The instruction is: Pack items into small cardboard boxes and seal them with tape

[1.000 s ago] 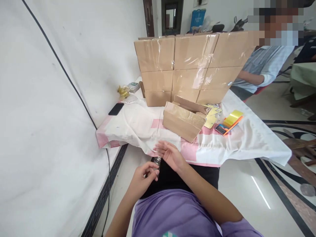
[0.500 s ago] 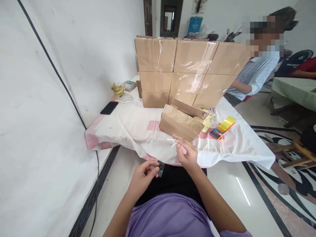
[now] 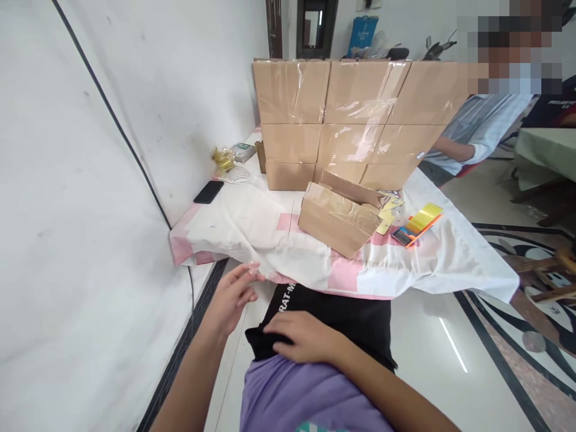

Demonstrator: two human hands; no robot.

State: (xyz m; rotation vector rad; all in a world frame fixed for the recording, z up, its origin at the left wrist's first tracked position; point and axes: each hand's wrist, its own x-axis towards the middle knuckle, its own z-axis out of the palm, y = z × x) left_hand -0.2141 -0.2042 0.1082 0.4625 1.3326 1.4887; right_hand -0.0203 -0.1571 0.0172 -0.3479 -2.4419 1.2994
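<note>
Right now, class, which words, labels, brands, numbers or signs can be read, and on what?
"RAT-M": on the black trousers, partly hidden.
Too small or blurred to read: print on the blue bag, grey packet, dark item at far right, and sticker on the cardboard stack.

A room that looks like part of a home, with packing materials on its worktop [image 3: 252, 219].
A pink-and-white cloth covers the surface, hanging over its near edge; off the right edge, the glossy pale floor [image 3: 418, 360] carries an ornate inlay [image 3: 513, 318], with a second table [image 3: 546, 151] under green cloth. Beyond the far edge show a dark doorway [image 3: 312, 27] and what look like scooter handlebars [image 3: 437, 48]. Taped cardboard boxes [image 3: 292, 96] toward the far edge and a tape dispenser [image 3: 417, 225] near the right edge lend a small-workshop air.
</note>
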